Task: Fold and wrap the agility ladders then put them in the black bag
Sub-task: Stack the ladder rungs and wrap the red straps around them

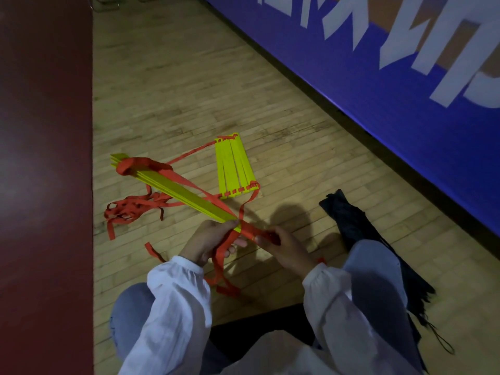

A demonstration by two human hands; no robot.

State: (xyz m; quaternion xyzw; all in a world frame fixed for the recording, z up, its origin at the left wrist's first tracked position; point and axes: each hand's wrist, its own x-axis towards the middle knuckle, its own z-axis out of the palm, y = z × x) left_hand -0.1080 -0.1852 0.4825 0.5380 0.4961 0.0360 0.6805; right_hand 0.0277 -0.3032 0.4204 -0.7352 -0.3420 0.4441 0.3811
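Wrapping looks like the step in hand: the left hand point(208, 239) curls round the near end of the stacked ladder point(176, 189), & the right hand point(281, 246) pinches the red strap point(244, 231), pulled tight off that same end. The stack points away from the hands toward the left edge of the floor point(189, 90), by the dark red band point(46, 158), w/ a fat red wrap already round its far end. What could go wrong: the sticks are flat, long & smooth-looking, prob. plastic, so if the left hand lets up they could fan out & slide apart. The strap is thin, floppy cloth. If it goes slack, the wrap could fall loose. A messy strap pile point(127, 209) lies on the floor near the left edge, & more bits hang down btw the hands, so a loop could snag or knot when pulled. Straps also run to the flat yellow sticks point(234, 166), spread side by side farther up the floor, so a hard tug may drag them. The black bag point(349, 220) lies limp & crinkly near the floor's right edge by the blue wall pad point(378, 77), just beside the person's right knee. I can't tell if its mouth is open. A long stiff stack may catch going in.
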